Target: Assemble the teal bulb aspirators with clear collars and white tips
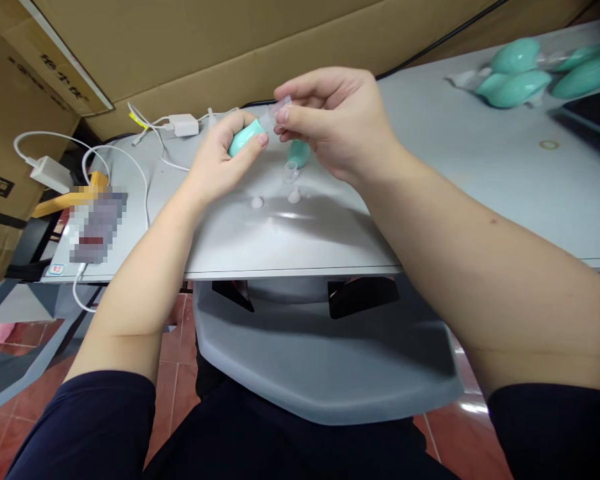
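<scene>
While the left hand point(221, 155) curls around a green bulb point(245, 138), the right hand point(345, 123), nearly closed, pinches a clear piece point(281, 109) at the bulb's right end. Nearer on the desk point(465, 180) lie a second bulb point(299, 153), a cup point(291, 173) and two caps point(294, 195); more bulbs point(520, 89) lie far right.

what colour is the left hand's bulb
The bulb in the left hand is mint green, clearest in the head view.

The rounded mint-green plastic bulb point(245, 138) looks glossy, the flat pale-grey table point(455, 160) smooth, the brown cardboard panel point(205, 53) matt.
</scene>
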Demonstrator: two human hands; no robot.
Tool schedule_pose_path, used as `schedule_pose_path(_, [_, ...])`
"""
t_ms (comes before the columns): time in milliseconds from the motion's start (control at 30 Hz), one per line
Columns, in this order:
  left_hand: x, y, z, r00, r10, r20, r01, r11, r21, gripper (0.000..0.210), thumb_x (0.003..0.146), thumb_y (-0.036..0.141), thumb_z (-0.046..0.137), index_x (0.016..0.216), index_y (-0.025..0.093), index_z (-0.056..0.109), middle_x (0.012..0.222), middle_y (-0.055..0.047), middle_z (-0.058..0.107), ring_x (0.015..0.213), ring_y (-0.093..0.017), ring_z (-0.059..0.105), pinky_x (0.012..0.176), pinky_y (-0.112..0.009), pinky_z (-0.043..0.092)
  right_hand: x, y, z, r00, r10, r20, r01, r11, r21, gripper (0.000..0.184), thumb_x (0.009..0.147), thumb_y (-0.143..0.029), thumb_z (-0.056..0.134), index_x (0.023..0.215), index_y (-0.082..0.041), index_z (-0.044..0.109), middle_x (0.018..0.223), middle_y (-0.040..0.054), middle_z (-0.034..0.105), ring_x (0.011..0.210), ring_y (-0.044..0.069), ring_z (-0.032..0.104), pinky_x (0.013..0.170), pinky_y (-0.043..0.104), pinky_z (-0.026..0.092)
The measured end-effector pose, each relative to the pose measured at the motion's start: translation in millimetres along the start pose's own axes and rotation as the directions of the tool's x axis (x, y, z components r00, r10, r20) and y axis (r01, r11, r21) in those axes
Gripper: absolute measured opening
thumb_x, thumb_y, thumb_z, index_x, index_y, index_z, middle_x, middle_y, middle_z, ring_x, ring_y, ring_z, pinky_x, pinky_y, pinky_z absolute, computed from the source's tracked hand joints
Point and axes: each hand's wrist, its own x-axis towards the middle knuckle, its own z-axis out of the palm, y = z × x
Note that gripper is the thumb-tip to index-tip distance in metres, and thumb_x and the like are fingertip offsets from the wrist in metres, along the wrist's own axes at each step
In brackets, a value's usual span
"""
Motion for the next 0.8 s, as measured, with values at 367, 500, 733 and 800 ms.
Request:
schedule_pose_path(367, [-1.4,-8.8,-9.8,0.984,0.18,-0.003,-0.176,0.965,0.195,0.069,0.107,0.093,0.047,0.116,0.029,0.069,0.105,-0.011,0.067,0.103,-0.033,0.069,0.095,-0.049,0.058,2.3,-4.9,-8.4,0.993,0.06,0.099,-0.045,0.988,-0.145,0.019,0.077,-0.01,0.095,0.092,-0.022,0.091,0.074,0.0008,0.078,0.066,0.02,0.067,0.068,0.038,0.055])
schedule_pose_path(500, [-1.7,-9.2,-12.9,0.975,0.222,0.027,-0.222,0.947,0.234,0.067,0.108,0.091,0.046,0.116,0.029,0.07,0.103,-0.011,0.067,0.1,-0.033,0.068,0.091,-0.049,0.057,2.9,-7.3,-10.6,0.987,0.07,0.142,-0.044,0.984,-0.175,0.022,0.076,-0.008,0.095,0.091,-0.023,0.091,0.074,0.001,0.079,0.067,0.02,0.069,0.067,0.038,0.054])
schedule_pose_path(733, [-4.4,-10.1,-12.4,0.965,0.26,0.03,-0.259,0.935,0.243,0.066,0.111,0.088,0.046,0.119,0.028,0.072,0.104,-0.012,0.067,0.103,-0.034,0.07,0.094,-0.052,0.059,3.8,-5.1,-13.8,0.977,0.143,0.156,-0.119,0.981,-0.156,0.024,0.071,-0.012,0.097,0.091,-0.026,0.092,0.075,0.0006,0.08,0.069,0.021,0.071,0.068,0.037,0.056])
schedule_pose_path(800, [-4.7,-9.5,-11.8,0.962,0.27,0.025,-0.268,0.931,0.246,0.064,0.111,0.087,0.046,0.118,0.028,0.071,0.103,-0.011,0.067,0.101,-0.033,0.07,0.092,-0.051,0.06,3.7,-3.1,-14.3,0.975,0.155,0.161,-0.135,0.983,-0.128,0.025,0.069,-0.016,0.101,0.092,-0.024,0.092,0.075,0.0018,0.08,0.069,0.021,0.072,0.068,0.037,0.058])
